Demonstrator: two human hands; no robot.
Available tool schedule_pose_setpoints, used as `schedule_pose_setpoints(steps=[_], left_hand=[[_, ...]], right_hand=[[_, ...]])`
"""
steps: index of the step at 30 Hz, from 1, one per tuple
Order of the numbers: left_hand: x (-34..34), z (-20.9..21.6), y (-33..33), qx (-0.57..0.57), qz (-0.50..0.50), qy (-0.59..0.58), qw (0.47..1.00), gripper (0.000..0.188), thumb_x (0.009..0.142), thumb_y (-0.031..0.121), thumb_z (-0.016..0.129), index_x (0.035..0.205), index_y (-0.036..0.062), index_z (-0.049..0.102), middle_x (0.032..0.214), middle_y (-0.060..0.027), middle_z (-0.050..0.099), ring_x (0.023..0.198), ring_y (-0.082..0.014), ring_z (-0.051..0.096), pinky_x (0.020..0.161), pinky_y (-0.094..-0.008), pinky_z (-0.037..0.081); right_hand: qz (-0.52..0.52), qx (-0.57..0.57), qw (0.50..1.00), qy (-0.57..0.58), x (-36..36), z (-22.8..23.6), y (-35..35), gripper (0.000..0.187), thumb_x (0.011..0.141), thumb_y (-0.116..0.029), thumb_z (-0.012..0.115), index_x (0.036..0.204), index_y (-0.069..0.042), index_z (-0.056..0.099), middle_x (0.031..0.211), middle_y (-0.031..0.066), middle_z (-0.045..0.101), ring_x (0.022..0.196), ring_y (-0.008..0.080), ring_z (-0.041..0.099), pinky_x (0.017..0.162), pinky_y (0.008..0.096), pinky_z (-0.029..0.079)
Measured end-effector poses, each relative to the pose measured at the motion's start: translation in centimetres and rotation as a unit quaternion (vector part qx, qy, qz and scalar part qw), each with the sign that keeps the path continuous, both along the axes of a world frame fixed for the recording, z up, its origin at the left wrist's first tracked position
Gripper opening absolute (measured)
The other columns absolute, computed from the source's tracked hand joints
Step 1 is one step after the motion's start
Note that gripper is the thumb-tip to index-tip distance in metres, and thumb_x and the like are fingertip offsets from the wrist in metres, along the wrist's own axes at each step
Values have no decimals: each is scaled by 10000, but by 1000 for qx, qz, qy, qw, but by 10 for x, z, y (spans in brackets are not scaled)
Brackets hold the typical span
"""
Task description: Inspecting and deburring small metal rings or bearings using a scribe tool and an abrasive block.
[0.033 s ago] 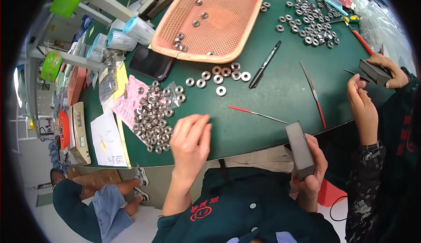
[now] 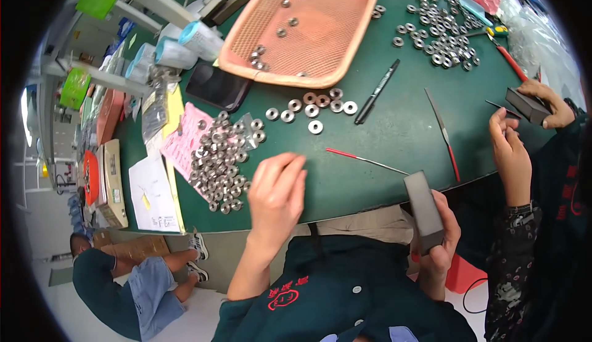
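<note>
At table edge, right fingers hold grey block.

the upper edge crops the orange basket, below it the left hand hides its palm, and to the basket's lower right a grey block partly covers the right hand.

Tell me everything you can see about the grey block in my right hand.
The grey block is a plain, dark-grey rectangular bar with flat faces and fairly crisp edges; its material isn't clear. It is tilted, its far end leaning left, and in the picture it overlaps the near edge of the green table. Your right hand grips its right side and lower part. The thin end of a red-handled tool meets its far end in view, though contact can't be confirmed.
</note>
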State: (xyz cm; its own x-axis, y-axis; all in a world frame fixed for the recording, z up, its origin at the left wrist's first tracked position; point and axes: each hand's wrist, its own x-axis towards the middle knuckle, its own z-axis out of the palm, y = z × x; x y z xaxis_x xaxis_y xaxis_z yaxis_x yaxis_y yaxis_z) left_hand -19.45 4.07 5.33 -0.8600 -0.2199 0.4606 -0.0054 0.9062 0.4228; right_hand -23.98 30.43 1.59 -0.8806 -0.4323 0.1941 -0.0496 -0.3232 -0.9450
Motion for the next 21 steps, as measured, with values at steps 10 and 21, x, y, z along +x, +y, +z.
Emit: schedule_pose_setpoints(steps=[10, 21], left_hand=[[-34, -20, 5, -23, 20, -22, 999, 283, 715, 29, 634, 990, -9, 579, 927, -102, 518, 858, -257, 491, 727, -357, 407], [10, -3, -17, 7, 80, 4, 997, 214, 686, 11, 659, 895, -5, 618, 855, -95, 581, 801, -259, 540, 704, -340, 433]], right_hand=[[27, 35, 999, 12, 6, 18, -21, 777, 691, -462, 616, 1229, 72, 444, 1226, 242, 405, 1105, 291, 448, 935, 372, 352], [74, 29, 997, 9, -7, 17, -28, 737, 703, -428, 613, 1221, 70, 453, 1222, 240, 409, 1137, 302, 421, 962, 381, 316]])
